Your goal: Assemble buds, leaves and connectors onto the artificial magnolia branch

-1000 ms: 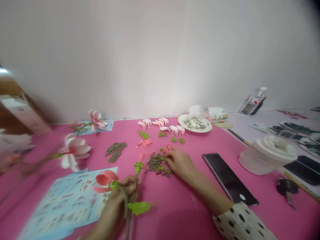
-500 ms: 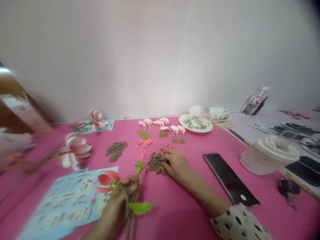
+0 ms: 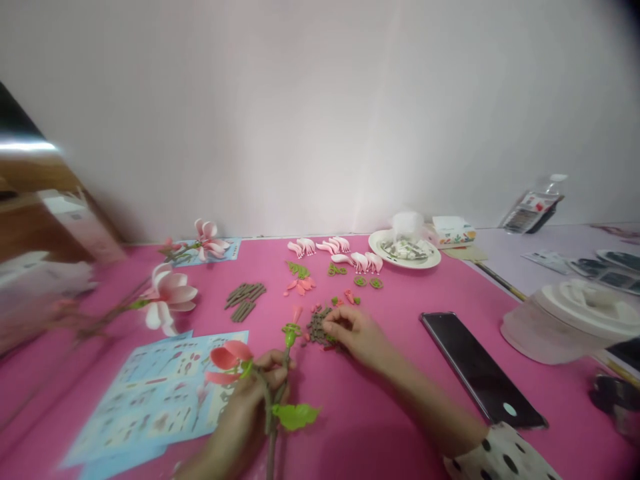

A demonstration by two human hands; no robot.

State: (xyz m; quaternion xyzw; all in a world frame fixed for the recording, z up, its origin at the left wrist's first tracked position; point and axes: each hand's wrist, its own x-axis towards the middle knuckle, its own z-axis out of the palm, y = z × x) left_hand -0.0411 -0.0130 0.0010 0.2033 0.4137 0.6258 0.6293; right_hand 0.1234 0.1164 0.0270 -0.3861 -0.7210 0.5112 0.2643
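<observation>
My left hand (image 3: 253, 397) is closed around a brown toy flower stem (image 3: 271, 433). That stem carries a coral-pink bloom (image 3: 231, 355), a green leaf (image 3: 296, 416) and a green cup with a thin pink tip (image 3: 291, 331). My right hand (image 3: 361, 333) reaches over a pile of small brown pieces (image 3: 316, 327), thumb and fingertips pinched together at its right side. Whatever lies between those fingertips is too small to make out. Beside the pile are a few small pink and green pieces (image 3: 350, 297). Farther back lie coral petals (image 3: 301, 286) and green rings (image 3: 360, 282).
Blue instruction sheets (image 3: 150, 393) lie at left, near a finished pink-white flower (image 3: 170, 297). Brown sticks (image 3: 245, 300) and pale petals (image 3: 367, 262) are in groups. A white plate (image 3: 430, 261), a phone (image 3: 480, 367) and a lidded tub (image 3: 545, 333) stand rightward.
The view has turned slightly left, so everything appears farther right. My right hand stays at the brown pile, its fingertips now pinched. The left hand keeps hold of the stem.
</observation>
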